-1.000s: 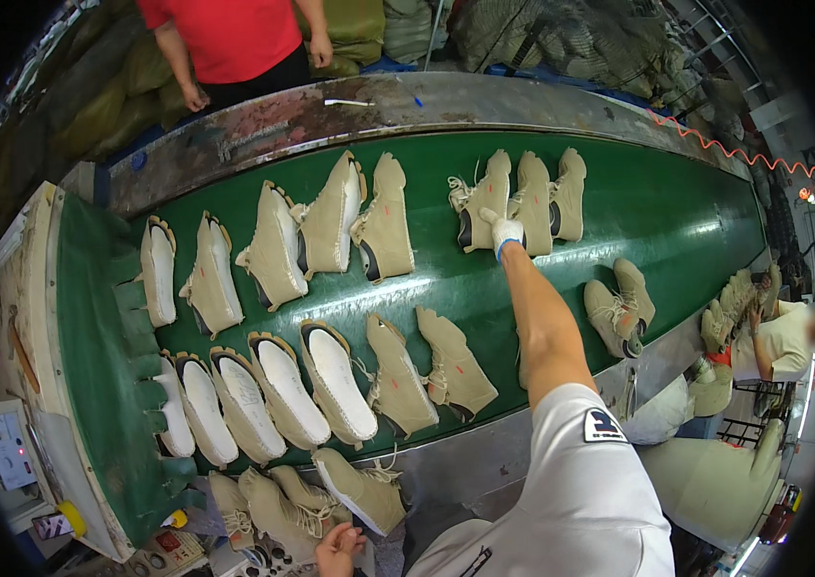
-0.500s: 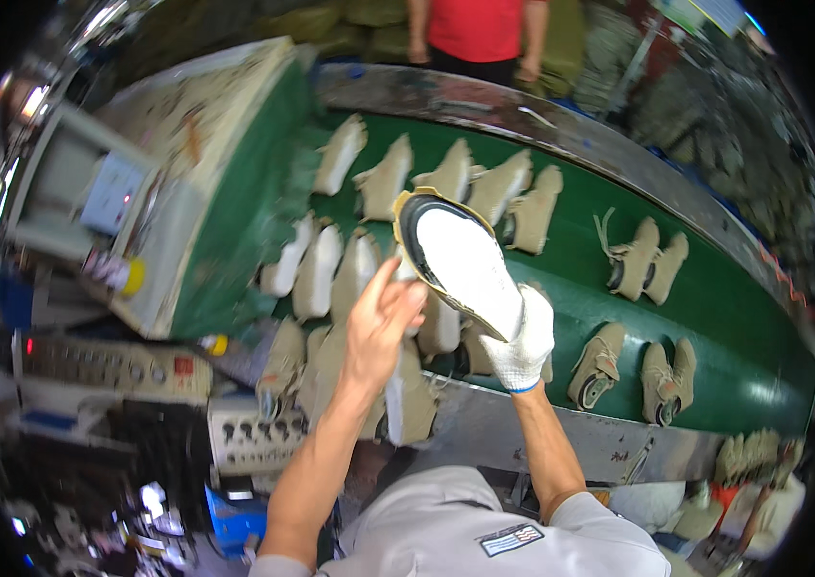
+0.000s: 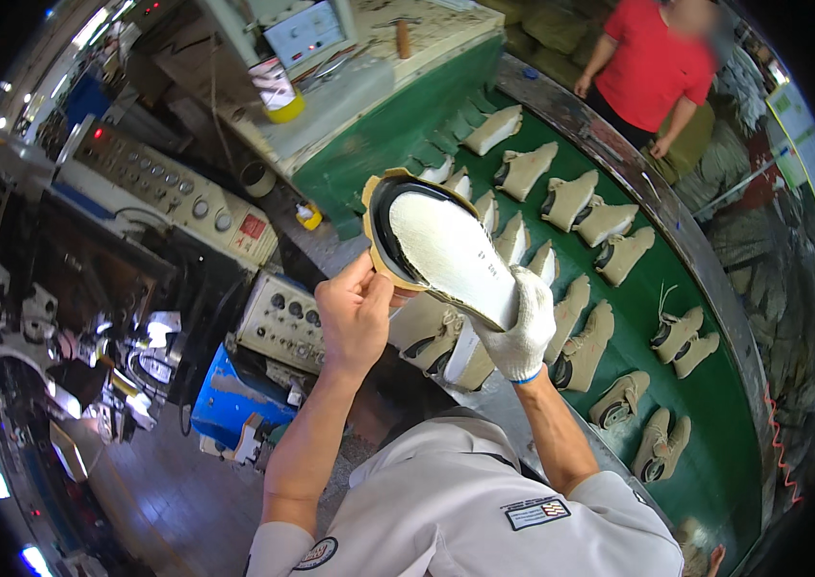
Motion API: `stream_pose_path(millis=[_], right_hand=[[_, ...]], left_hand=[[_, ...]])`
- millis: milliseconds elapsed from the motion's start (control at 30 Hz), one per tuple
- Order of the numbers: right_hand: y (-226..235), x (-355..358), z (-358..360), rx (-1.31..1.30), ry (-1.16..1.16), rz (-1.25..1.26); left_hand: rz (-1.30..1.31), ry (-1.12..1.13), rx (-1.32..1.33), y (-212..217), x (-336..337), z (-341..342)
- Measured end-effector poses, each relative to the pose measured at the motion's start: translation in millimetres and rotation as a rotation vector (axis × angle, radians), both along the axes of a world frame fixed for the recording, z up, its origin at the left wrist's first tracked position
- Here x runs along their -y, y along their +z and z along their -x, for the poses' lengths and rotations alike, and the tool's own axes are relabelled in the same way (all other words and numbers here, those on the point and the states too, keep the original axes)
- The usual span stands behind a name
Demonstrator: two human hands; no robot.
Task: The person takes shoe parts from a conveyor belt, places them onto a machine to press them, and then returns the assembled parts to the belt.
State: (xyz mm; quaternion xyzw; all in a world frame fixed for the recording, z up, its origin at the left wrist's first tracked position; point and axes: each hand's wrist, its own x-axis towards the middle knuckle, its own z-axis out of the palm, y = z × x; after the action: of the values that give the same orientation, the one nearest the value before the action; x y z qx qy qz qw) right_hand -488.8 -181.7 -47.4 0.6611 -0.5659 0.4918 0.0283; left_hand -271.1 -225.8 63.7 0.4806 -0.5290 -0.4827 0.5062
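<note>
The shoe upper (image 3: 446, 252) is held in front of the torso, raised and tilted, between both hands, with its white insole face toward the viewer. A black band (image 3: 384, 216) curves around the upper-left end, bordered by a tan margin (image 3: 370, 223). The left hand (image 3: 357, 303), bare, pinches the tan margin at the lower-left side, thumb and bent fingers pressed together on it. The right hand (image 3: 527, 322), in a white knit glove, is closed around the opposite, lower-right end; the placement of its hidden fingers cannot be determined. Beyond the hands, a green conveyor belt (image 3: 720, 423) carries beige shoe uppers in rows; a laced pair (image 3: 662, 442) stands near the belt's metal edge (image 3: 610, 442). To the left of the hands are a control console (image 3: 177, 192) with a line of knobs, a smaller knob panel (image 3: 278, 322) and a blue machine housing (image 3: 234, 394). A hammer (image 3: 403, 38) rests on the beige cabinet top (image 3: 436, 48). A co-worker (image 3: 653, 58) in a red shirt stands across the belt.
</note>
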Motion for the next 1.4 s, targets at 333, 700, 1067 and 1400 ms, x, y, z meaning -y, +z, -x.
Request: stream_pose_path(millis=[333, 700, 1067, 1400], right_hand=[[34.5, -6.4, -82.9, -0.052, 0.267, -0.024], [34.5, -14.0, -152.4, -0.031, 0.671, -0.099], [19.9, -16.2, -192.9, -0.007, 0.737, -0.101], [23.8, -17.8, -193.0, -0.030, 0.630, -0.110]], left_hand=[[0.091, 0.200, 0.118, 55.4, -10.5, -141.5], [-0.226, -0.200, 0.519, 92.7, -7.8, -249.5], [-0.309, -0.164, 0.359, 78.7, -33.8, -298.0], [-0.407, 0.045, 0.216, 73.6, -52.5, -309.0]])
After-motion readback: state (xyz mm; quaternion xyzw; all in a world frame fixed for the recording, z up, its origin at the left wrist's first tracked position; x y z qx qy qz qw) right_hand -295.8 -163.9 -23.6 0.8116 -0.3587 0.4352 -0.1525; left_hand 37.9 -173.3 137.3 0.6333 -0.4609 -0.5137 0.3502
